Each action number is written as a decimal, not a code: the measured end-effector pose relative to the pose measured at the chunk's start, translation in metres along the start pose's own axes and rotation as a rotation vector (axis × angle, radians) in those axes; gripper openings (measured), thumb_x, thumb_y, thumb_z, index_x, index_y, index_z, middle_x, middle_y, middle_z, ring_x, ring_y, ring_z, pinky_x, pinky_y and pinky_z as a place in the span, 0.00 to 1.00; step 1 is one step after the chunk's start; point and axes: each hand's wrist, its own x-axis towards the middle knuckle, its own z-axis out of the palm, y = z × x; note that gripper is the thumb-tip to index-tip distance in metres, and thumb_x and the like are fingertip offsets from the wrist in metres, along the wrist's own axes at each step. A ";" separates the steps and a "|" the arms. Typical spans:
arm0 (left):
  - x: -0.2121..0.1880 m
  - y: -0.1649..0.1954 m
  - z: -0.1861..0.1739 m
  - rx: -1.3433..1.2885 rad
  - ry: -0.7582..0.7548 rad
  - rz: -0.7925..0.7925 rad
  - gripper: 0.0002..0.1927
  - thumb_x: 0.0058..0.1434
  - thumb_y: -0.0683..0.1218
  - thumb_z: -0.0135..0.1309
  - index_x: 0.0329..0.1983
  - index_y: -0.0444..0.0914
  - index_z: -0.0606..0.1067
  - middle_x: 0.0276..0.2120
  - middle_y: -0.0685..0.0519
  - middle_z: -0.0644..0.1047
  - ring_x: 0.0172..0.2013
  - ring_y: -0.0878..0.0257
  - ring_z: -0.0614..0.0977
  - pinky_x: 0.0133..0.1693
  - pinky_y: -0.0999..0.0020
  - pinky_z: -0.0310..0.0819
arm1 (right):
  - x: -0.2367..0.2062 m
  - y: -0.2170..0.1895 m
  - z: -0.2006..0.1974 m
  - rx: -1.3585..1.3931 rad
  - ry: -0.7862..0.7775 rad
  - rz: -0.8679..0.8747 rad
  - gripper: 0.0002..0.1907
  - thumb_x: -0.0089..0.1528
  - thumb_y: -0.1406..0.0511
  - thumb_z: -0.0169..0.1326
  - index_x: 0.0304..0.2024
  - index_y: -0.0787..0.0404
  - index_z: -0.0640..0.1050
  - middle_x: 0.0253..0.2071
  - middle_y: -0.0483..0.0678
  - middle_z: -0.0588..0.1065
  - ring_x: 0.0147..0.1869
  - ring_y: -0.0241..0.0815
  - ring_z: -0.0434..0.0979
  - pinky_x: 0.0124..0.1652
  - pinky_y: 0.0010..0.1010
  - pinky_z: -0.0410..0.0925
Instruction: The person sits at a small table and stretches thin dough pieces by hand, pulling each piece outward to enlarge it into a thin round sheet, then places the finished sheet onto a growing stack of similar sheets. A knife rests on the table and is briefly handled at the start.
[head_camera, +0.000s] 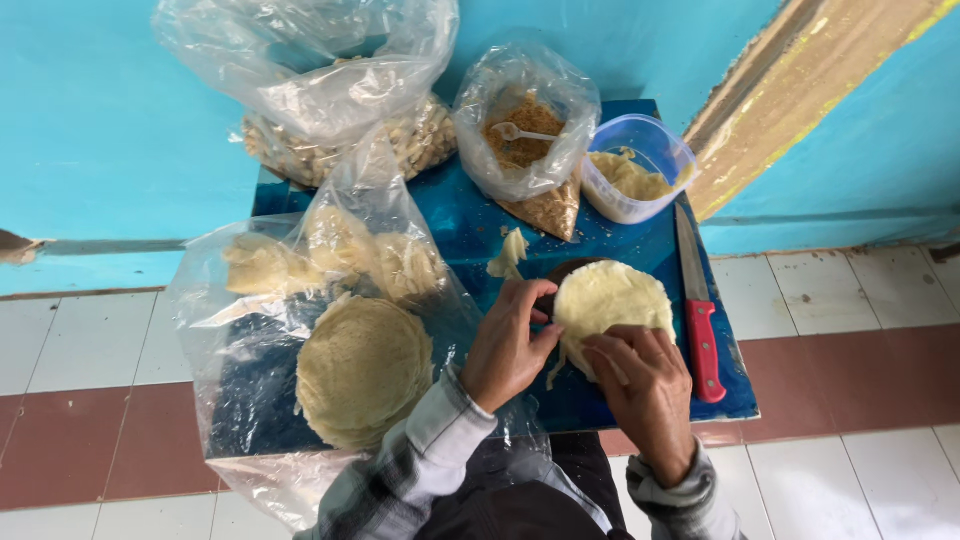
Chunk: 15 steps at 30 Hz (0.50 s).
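Grey plaid long sleeves (430, 440), bare hands

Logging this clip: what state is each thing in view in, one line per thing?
Left hand: gripping the round's left edge.
Right hand: fingers pressed on the round's lower edge.
Pale dough round: flat, draped over a dark round object.
Knife: lying flat, untouched.
Tub: lidless, part filled.
Crumb bag: open, spoon inside.
Stack of rounds: lying in an open bag.

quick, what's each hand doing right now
Left hand: closed, pinching the edge of the round dough sheet.
Right hand: fingers pressing down on the same dough sheet; grip cannot be told.
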 end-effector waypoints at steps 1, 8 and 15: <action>-0.008 0.001 -0.006 0.055 0.011 -0.007 0.17 0.60 0.38 0.61 0.50 0.36 0.71 0.45 0.44 0.75 0.34 0.53 0.85 0.35 0.61 0.79 | 0.000 -0.006 0.001 -0.006 -0.055 -0.007 0.10 0.57 0.64 0.65 0.41 0.52 0.84 0.40 0.44 0.79 0.41 0.46 0.77 0.41 0.38 0.70; -0.032 0.003 0.002 0.371 -0.025 -0.043 0.08 0.59 0.46 0.62 0.36 0.38 0.77 0.35 0.46 0.78 0.34 0.45 0.82 0.35 0.50 0.74 | 0.001 -0.016 0.006 -0.005 -0.070 -0.078 0.13 0.60 0.68 0.60 0.48 0.54 0.84 0.45 0.45 0.78 0.47 0.47 0.77 0.45 0.38 0.69; -0.030 -0.020 0.020 0.323 -0.025 -0.076 0.09 0.61 0.48 0.60 0.32 0.38 0.78 0.30 0.48 0.78 0.31 0.47 0.82 0.34 0.50 0.76 | -0.001 0.002 0.026 -0.080 -0.094 -0.079 0.19 0.59 0.70 0.58 0.51 0.46 0.84 0.49 0.41 0.78 0.49 0.44 0.76 0.49 0.39 0.69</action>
